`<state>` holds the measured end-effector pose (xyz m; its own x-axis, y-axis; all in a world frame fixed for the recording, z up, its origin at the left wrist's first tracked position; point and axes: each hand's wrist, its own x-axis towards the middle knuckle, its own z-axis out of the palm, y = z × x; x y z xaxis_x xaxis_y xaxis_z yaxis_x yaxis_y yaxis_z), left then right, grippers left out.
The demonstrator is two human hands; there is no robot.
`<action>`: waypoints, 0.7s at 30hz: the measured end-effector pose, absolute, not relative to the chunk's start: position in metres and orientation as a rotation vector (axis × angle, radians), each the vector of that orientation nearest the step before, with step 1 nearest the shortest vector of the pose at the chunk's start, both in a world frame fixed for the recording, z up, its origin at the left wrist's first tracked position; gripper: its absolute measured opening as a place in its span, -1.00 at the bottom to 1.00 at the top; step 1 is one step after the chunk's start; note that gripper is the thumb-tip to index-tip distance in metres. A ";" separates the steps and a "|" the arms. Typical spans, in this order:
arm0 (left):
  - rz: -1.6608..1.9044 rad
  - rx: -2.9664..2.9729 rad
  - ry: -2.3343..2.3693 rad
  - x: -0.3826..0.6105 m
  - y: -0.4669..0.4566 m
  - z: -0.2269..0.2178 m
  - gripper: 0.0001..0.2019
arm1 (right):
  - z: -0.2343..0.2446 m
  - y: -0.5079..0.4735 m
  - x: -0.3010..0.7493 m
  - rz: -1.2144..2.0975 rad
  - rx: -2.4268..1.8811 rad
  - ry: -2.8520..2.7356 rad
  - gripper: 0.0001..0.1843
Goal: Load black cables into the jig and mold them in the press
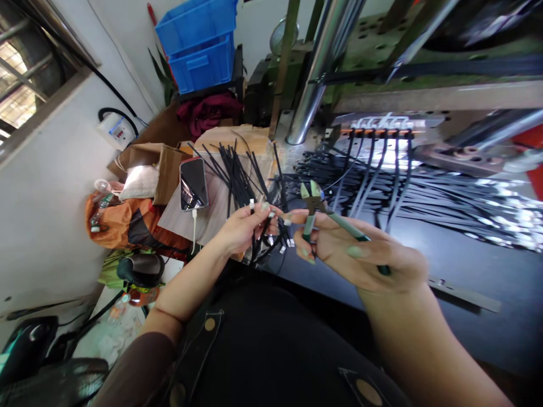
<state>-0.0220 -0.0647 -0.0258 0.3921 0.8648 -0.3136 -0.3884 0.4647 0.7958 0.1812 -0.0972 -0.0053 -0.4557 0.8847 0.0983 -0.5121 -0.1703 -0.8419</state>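
In front of my body, my left hand [246, 226] pinches several thin black cables with white ends [253, 249] between thumb and fingers. My right hand [356, 243] is wrapped around diagonal cutting pliers [314, 204] with green handles. Their jaws point up and away from me and are slightly parted, with nothing visible between them. The right fingertips come close to the left ones, beside a small white end piece [287, 222]. Behind my left hand, a bundle of loose black cables [237, 169] lies across the board.
A large pile of black cables [424, 195] covers the bench on the right, beneath a machine with metal columns [316, 73]. Several cables hang from a fixture [382, 133]. A charging phone [194, 183], a cardboard box [165, 169] and blue crates [199, 51] stand left. A metal strip [464, 294] lies nearby.
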 end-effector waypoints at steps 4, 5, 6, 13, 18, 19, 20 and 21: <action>0.720 0.598 0.727 -0.021 -0.067 -0.017 -0.65 | -0.009 -0.095 0.179 1.780 -0.503 -1.046 -0.66; 0.716 0.576 0.724 -0.020 -0.067 -0.016 -0.66 | -0.010 -0.094 0.179 1.777 -0.506 -1.051 -0.66; 0.727 0.553 0.734 -0.018 -0.067 -0.016 -0.69 | -0.010 -0.094 0.178 1.776 -0.508 -1.055 -0.65; 0.752 0.472 0.752 -0.013 -0.064 -0.013 -0.75 | -0.009 -0.093 0.182 1.794 -0.579 -1.050 -0.62; 0.522 0.525 0.705 -0.020 -0.063 -0.002 -0.83 | -0.010 -0.090 0.182 1.841 -0.532 -1.051 -0.58; 0.500 0.526 0.703 -0.021 -0.063 -0.001 -0.84 | -0.010 -0.090 0.181 1.845 -0.519 -1.052 -0.58; 0.489 0.529 0.702 -0.020 -0.062 -0.002 -0.83 | -0.011 -0.090 0.180 1.841 -0.512 -1.055 -0.58; 0.500 0.537 0.698 -0.019 -0.062 -0.003 -0.80 | -0.011 -0.091 0.179 1.826 -0.511 -1.062 -0.60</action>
